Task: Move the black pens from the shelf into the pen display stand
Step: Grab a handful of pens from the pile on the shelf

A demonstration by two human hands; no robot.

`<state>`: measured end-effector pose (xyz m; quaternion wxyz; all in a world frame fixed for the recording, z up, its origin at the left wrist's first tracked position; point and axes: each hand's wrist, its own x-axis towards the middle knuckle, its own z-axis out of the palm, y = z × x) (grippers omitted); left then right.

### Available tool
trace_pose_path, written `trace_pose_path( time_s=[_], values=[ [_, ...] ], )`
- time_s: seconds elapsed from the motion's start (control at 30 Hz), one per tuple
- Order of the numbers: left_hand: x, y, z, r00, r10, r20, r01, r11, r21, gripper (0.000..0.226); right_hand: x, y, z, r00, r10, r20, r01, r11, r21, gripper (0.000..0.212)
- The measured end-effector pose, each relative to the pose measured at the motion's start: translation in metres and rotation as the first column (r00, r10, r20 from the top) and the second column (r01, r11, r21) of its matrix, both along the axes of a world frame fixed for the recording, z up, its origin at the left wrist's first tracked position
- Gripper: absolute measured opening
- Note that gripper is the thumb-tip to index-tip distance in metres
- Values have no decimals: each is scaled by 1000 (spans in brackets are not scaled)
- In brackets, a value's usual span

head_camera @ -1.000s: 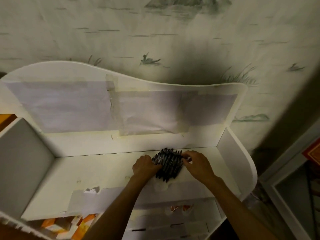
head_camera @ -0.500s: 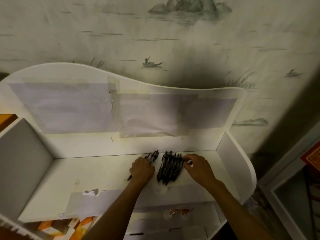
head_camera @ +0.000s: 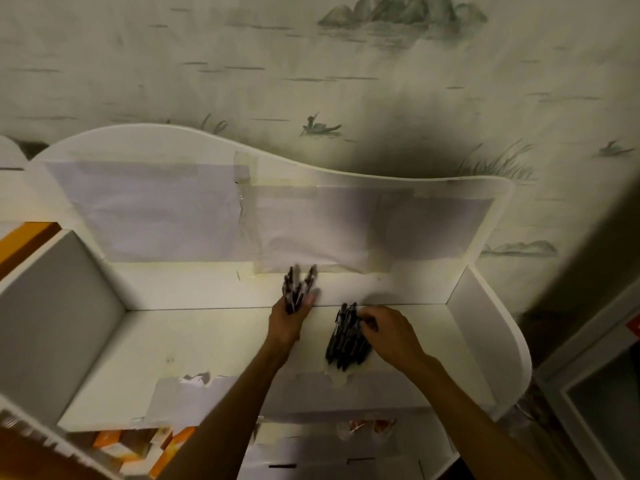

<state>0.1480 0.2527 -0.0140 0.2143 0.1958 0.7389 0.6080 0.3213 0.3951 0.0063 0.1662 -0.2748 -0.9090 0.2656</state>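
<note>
Head view, largest first: wallpapered wall (head_camera: 311, 64) with ink-style mountains and a small boat fills the top half. Below it, white shelf unit (head_camera: 173, 341) with wavy back panel, sheets of paper (head_camera: 138, 209) taped across that panel, grey side walls at 9 and 3 o'clock. Torn tape strip (head_camera: 180, 393) along shelf front edge at 7 o'clock. Orange boxes (head_camera: 166, 445) on a lower level at 7 o'clock, partly hidden.

Both forearms enter from 5–6 o'clock. Left hand (head_camera: 287, 320) near frame centre, raised off the shelf floor by the back panel, fingers curled round a small bunch of pens (head_camera: 298, 289); pens fan upward toward 12 o'clock, blurred, count can't tell. Right hand (head_camera: 391, 334) just to the 3 o'clock side of the left, apart from it, palm down over the pile of black pens (head_camera: 346, 344) lying flat on the shelf floor; fingertips curled onto the pile's upper end, seems to pinch a few pens, grip narrow. Pile sits between the two hands, tips pointing 12 o'clock. Pen display stand not identifiable.
</note>
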Motion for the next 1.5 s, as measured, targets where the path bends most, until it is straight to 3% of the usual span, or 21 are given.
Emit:
trace_pose_path(
  time_s=[0.1, 0.3, 0.37, 0.57, 0.73, 0.9, 1.27, 1.5],
  values=[
    [3, 1, 12, 998, 51, 25, -54, 990, 132, 81, -6, -3, 4, 1000, 24, 0, -24, 1000, 8, 22],
    [2, 0, -7, 996, 80, -44, -76, 992, 104, 50, -8, -8, 5, 1000, 28, 15, -28, 999, 45, 18],
    [4, -3, -15, 998, 60, -28, -58, 994, 97, 25, -6, -7, 5, 1000, 25, 14, -25, 999, 43, 20],
    [10, -5, -20, 994, 100, 34, -103, 991, 84, 26, 0, -1, 4, 1000, 15, 3, -15, 1000, 26, 26],
    [5, 16, -14, 999, 11, -43, -21, 972, -234, 36, 0, 4, 1, 1000, 3, 2, -3, 1000, 30, 25],
    [16, 31, -16, 980, -180, -88, 103, 829, -550, 38, -1, 3, -2, 1000, -14, 5, 14, 999, 41, 24],
    [22, 40, -15, 922, -278, -271, 11, 716, -698, 40, 13, 14, -3, 1000, -18, 20, 17, 999, 40, 20],
    [20, 36, -13, 914, -307, -266, -1, 652, -758, 40, 12, 14, -1, 1000, -4, 22, 3, 1000, 27, 22]
  ],
)
